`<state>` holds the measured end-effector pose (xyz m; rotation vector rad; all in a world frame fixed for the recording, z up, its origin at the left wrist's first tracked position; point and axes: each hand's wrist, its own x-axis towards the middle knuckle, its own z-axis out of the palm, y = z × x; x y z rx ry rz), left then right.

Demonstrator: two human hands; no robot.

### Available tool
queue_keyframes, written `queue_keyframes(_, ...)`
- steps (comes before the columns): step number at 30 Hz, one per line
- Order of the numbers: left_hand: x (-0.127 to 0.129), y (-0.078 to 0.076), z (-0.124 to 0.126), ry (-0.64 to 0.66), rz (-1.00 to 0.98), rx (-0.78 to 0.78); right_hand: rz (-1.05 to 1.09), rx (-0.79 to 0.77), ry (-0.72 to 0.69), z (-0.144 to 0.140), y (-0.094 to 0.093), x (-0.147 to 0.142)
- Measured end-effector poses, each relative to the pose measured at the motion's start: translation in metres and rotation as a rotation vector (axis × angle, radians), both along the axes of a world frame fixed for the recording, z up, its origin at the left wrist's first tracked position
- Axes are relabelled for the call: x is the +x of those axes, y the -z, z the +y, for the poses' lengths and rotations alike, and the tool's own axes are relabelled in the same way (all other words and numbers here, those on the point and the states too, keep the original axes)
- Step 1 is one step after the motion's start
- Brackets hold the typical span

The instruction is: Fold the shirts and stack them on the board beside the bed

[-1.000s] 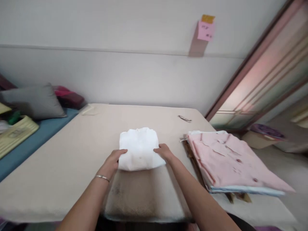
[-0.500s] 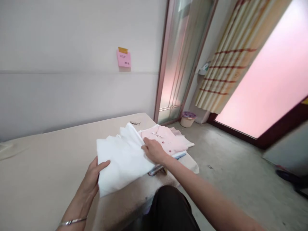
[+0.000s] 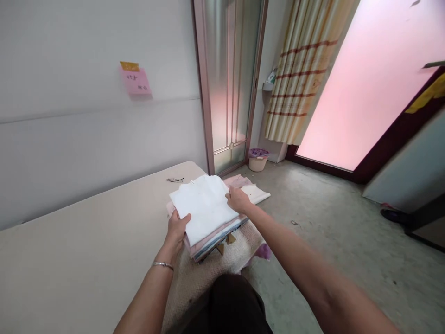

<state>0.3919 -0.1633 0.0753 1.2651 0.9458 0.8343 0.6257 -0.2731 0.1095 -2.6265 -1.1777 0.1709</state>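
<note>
Change: a second ago the folded white garment (image 3: 205, 207) lay alone in the middle of the counter (image 3: 86, 241) between both hands; half a second ago it was in the air, swinging right; now it sits on top of the stack of folded clothes (image 3: 212, 236).
Meaning: judged from how it lies, the carry looks finished and only the squaring-up on the stack is left.
White garment: flat, folded to a rough rectangle, topmost on the stack at the counter's right edge, its long side running from near-left to far-right.
Left hand (image 3: 178, 228): at the garment's near-left corner, thumb on top and fingers under the edge, closed in a light pinch on the cloth.
Right hand (image 3: 237, 200): at the garment's right edge, fingers curled over the fold and pressing down on it; it grips or holds the edge, palm not seen.
Stack: pink and pale blue layers show beneath the white, resting on what seems a wooden board whose corners peep out at the near side.
White cloth (image 3: 256, 192): lies just right of the stack, partly under it.
Far side: a small dark object (image 3: 174, 179) on the counter, a pink note (image 3: 135, 80) on the wall, a small bin (image 3: 257, 159) on the floor by the glass door.
</note>
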Motion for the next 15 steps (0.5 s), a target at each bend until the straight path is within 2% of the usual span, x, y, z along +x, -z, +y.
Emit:
queue_keyframes(2,-0.002,-0.003,0.001,0.012,-0.014,0.034,0.009,0.005,0.001,0.001,0.007,0.003)
queue_keyframes(5,-0.005,-0.014,0.002,0.037,-0.056,0.089,0.004,0.02,-0.006,0.003,0.007,0.007)
queue_keyframes(8,-0.005,-0.011,0.0,0.01,-0.02,0.12,-0.011,0.025,-0.009,0.004,0.006,0.007)
queue_keyframes(12,-0.008,0.009,-0.006,-0.034,0.165,0.164,-0.018,0.001,-0.008,0.002,0.012,0.002)
queue_keyframes(15,-0.016,0.012,-0.007,-0.086,0.457,0.277,-0.034,-0.008,0.012,-0.002,0.011,-0.001)
